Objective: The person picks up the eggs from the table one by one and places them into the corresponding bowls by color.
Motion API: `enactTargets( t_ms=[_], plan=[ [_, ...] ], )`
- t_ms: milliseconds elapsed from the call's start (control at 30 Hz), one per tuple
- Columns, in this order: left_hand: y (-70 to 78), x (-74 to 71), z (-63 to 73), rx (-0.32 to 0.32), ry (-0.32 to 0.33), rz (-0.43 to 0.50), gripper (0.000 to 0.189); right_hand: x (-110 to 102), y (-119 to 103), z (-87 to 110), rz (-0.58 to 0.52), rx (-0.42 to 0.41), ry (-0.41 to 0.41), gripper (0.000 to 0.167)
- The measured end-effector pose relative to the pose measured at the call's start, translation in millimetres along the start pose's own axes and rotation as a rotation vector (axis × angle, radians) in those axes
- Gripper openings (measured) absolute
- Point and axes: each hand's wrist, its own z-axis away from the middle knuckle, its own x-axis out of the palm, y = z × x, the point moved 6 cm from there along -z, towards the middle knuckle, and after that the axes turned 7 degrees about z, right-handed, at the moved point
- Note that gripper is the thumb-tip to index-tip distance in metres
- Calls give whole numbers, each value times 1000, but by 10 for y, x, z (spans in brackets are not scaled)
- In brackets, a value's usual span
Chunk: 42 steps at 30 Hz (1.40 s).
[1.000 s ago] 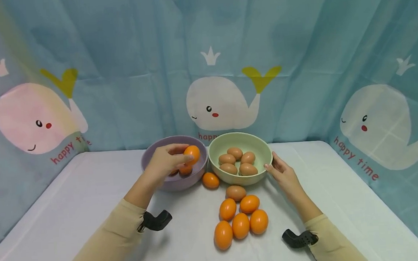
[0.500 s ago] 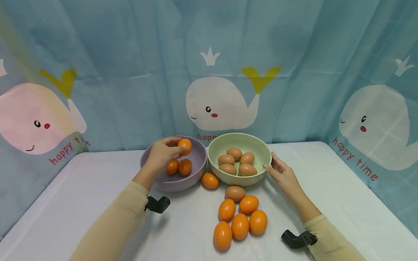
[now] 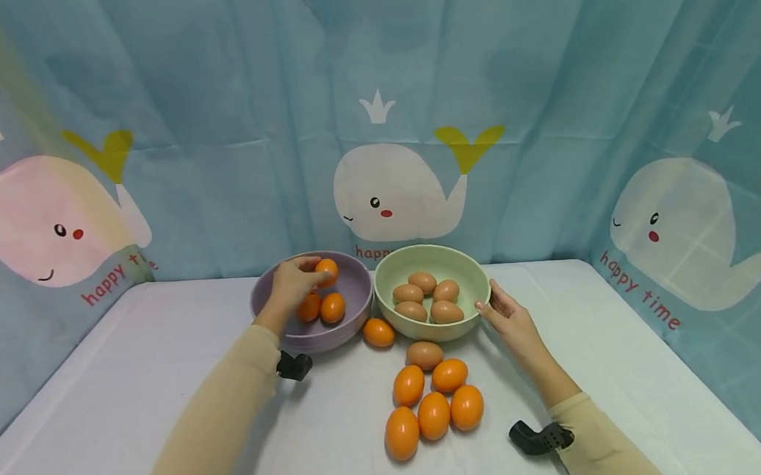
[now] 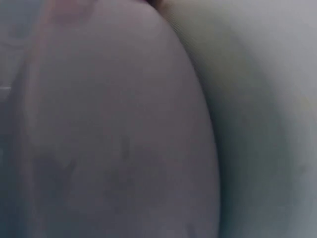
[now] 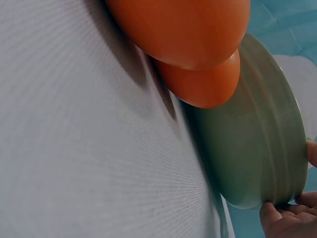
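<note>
My left hand [image 3: 290, 288] is inside the purple bowl [image 3: 359, 312], its fingers and thumb pinching an orange egg [image 3: 327, 271]. Below that egg, two more orange eggs [image 3: 332, 308] lie in the bowl. At the green bowl [image 3: 476, 275], my right hand [image 3: 509, 317] holds the right side by the rim; the right wrist view shows thumb and fingers [image 5: 270, 218] against its wall. Several brown eggs [image 3: 422, 283] sit inside the green bowl. The left wrist view is blurred, filled mostly by the purple bowl's wall [image 4: 124, 124], with the held egg out of sight.
One orange egg [image 3: 378, 332] rests on the white tabletop [image 3: 183, 354] in front of where the bowls meet. A brown egg [image 3: 425, 355] and several orange eggs [image 3: 434, 415] lie nearer the front. A blue whale-print curtain [image 3: 216, 168] hangs behind.
My left hand has carried the orange egg left and lower into the purple bowl. The right hand has stayed on the green bowl. The whole view has shifted slightly.
</note>
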Motion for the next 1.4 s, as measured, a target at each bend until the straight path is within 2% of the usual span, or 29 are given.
enactTargets(
  t_ms=[200, 433, 633, 967, 1167, 1267, 1400],
  plan=[
    [-49, 11, -56, -18, 2, -27, 53, -15, -9, -7, 1, -1, 10, 73],
    [-99, 46, -84, -32, -36, -128, 51, -16, 4, -18, -7, 3, 10, 74],
    [-135, 77, -104, -56, -49, -173, 51, -23, 3, -17, -17, 7, 7, 73],
    [-99, 97, -69, -71, -60, -209, 48, -49, -21, -14, -16, 3, 14, 72],
    [-100, 93, -67, -99, -52, -197, 47, -50, -10, -18, -20, 7, 16, 72],
    [-103, 29, -31, -102, -1, -151, 46, -33, 2, -23, -26, 12, 14, 72],
    [-59, -89, 44, -58, 66, -58, 48, -4, 9, -24, -26, 7, 7, 73]
  ],
)
